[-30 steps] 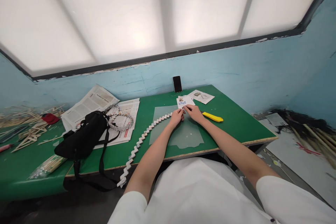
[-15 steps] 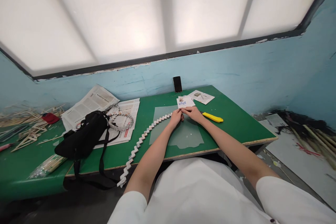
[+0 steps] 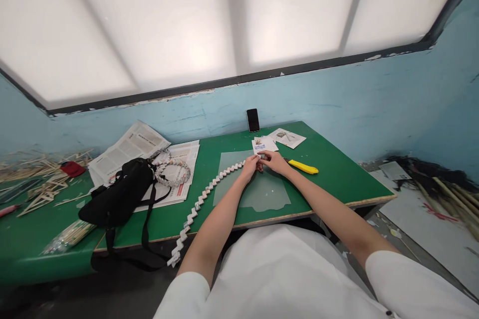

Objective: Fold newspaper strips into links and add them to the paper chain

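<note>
A zigzag chain of folded paper (image 3: 201,200) runs from below the table's front edge up to my hands. My left hand (image 3: 251,165) is closed around its upper end. Facing it, my right hand (image 3: 276,162) pinches a small white paper piece at that end; the fingers mostly hide the piece. Both hands are above a translucent sheet (image 3: 264,194) on the green table (image 3: 337,174). Close to the right wrist lies a yellow-handled tool (image 3: 303,166), its dark tip partly hidden. Just beyond the fingers are small printed papers (image 3: 267,145).
A phone (image 3: 253,120) leans against the blue wall. To the left sit a black bag (image 3: 119,192) with hanging straps, newspapers (image 3: 129,147), a ring of folded paper (image 3: 172,179), a red cap (image 3: 72,168), a bag of sticks (image 3: 69,236) and scattered thin wood.
My right fingers have shifted slightly and opened a little from the left ones, so a white bit of paper shows between the hands. The chain has barely moved.
</note>
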Available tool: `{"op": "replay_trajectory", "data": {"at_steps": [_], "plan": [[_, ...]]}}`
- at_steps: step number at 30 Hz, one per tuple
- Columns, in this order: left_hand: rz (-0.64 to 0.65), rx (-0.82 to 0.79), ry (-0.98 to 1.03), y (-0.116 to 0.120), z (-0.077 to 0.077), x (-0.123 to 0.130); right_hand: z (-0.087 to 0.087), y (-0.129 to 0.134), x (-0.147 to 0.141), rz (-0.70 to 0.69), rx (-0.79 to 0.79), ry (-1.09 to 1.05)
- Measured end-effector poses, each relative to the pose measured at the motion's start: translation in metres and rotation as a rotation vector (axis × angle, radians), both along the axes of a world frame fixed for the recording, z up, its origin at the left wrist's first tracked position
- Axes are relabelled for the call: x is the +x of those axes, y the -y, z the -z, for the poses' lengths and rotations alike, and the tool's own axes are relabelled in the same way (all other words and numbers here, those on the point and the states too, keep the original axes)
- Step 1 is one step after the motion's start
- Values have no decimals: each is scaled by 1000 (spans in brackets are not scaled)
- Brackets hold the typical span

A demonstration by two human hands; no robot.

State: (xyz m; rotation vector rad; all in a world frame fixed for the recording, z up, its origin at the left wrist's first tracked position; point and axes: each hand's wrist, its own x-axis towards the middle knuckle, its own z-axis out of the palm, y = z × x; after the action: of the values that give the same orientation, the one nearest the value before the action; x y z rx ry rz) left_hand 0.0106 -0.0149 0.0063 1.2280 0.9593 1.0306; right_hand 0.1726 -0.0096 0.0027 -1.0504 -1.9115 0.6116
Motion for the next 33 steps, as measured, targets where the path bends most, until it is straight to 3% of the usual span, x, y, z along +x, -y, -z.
{"op": "replay_trajectory", "data": {"at_steps": [13,33], "plan": [[-83,-51,-1,-2,3,1,-5,11,0,-26,25,82],[-75,-54,-57,0,0,4,-8,12,-2,-62,71,59]]}}
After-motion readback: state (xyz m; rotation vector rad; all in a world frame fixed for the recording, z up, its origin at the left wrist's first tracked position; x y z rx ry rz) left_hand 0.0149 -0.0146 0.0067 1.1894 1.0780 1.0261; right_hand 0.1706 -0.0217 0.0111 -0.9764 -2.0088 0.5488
